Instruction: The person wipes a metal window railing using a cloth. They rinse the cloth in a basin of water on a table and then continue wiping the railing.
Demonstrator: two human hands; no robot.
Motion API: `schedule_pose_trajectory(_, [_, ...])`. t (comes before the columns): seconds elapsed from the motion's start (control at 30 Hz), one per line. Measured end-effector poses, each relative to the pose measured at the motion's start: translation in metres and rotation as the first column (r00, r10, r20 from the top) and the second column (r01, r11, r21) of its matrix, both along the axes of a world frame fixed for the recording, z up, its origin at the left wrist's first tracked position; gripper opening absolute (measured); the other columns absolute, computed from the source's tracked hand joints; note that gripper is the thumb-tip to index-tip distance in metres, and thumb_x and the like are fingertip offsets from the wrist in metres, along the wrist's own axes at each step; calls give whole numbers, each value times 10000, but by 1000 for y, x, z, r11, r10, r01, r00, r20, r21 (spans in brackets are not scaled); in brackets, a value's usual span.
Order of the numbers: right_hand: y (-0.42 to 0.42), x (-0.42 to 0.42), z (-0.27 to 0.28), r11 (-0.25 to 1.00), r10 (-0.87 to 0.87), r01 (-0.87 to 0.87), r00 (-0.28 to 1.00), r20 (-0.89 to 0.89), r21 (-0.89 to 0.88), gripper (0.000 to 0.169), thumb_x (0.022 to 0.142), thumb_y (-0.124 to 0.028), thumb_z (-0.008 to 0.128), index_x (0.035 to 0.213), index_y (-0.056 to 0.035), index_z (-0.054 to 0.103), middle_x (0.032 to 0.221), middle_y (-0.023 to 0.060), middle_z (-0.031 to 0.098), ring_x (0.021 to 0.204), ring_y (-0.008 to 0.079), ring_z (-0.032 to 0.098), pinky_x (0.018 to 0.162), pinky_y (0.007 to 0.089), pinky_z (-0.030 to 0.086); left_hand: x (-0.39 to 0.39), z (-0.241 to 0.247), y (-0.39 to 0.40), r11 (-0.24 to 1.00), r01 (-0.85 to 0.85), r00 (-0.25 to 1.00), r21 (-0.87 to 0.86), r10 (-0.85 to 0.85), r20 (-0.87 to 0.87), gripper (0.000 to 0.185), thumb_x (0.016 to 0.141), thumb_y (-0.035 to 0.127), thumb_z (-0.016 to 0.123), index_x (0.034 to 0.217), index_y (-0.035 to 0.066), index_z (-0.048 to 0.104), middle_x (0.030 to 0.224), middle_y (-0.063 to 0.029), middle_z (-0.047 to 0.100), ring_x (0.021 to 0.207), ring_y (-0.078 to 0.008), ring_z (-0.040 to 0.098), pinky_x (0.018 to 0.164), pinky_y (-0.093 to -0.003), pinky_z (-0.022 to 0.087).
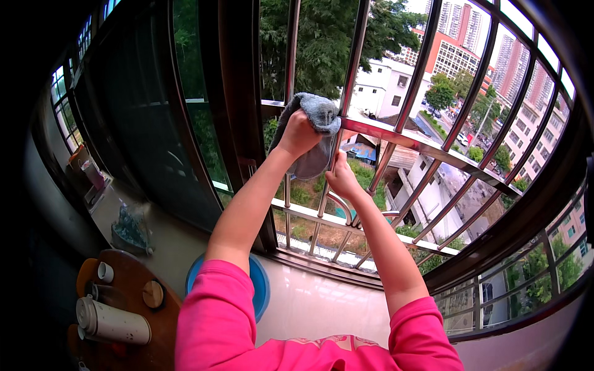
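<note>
My left hand (300, 135) is closed on a grey-blue cloth (320, 113), which drapes over the metal window bars and hangs down below the fist. The cloth lies against the left end of a flat horizontal rail (399, 135) of the stainless steel window grille (420, 67). Just right of the cloth and below the rail, my right hand (343, 177) has its fingers wrapped around an upright bar of the grille. Curved metal pieces (341, 204) of the grille sit under the right hand.
A blue basin (261, 287) stands on the tiled floor by my left arm. At the lower left, a round wooden table (162, 308) bears a white vacuum jug (120, 322) and a white cup (106, 272). A plastic bag (131, 229) lies on the floor beyond. Dark sliding panels (134, 106) stand left.
</note>
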State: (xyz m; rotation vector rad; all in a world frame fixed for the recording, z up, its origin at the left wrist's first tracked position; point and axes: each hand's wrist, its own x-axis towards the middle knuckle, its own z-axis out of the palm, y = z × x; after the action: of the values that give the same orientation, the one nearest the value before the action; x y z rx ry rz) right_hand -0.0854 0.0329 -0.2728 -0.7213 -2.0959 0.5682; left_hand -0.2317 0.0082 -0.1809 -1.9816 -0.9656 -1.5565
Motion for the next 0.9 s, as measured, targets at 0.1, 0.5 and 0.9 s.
schedule_pose_trajectory(0.1, [3,1,-3,999,14,-15,1000,-15,-35,402,718,-25,456,1073,8,269,909,242,483,877,395,477,763,424,376,0,5,-11,973,182,954,-142,-140,265,173,684,117,627,822,17,598,793,-104,621,725,-244,599,663,-301,464])
schedule_pose_trajectory(0.5, [11,0,-8,997,58,-60,998,-34,-52,477,698,-18,458,1132,19,265,1025,282,434,945,426,431,816,439,359,3,8,3,988,-138,988,-72,132,-83,167,717,177,604,832,56,588,800,-116,599,752,-298,557,663,-326,443])
schedule_pose_trajectory(0.9, [-48,53,44,536,278,-673,711,-645,-511,472,869,-291,411,1262,-43,323,1232,85,410,1089,170,420,889,315,355,25,-23,-79,32,981,-167,191,-354,920,368,785,327,443,955,18,547,884,-101,598,833,-197,563,806,-321,428])
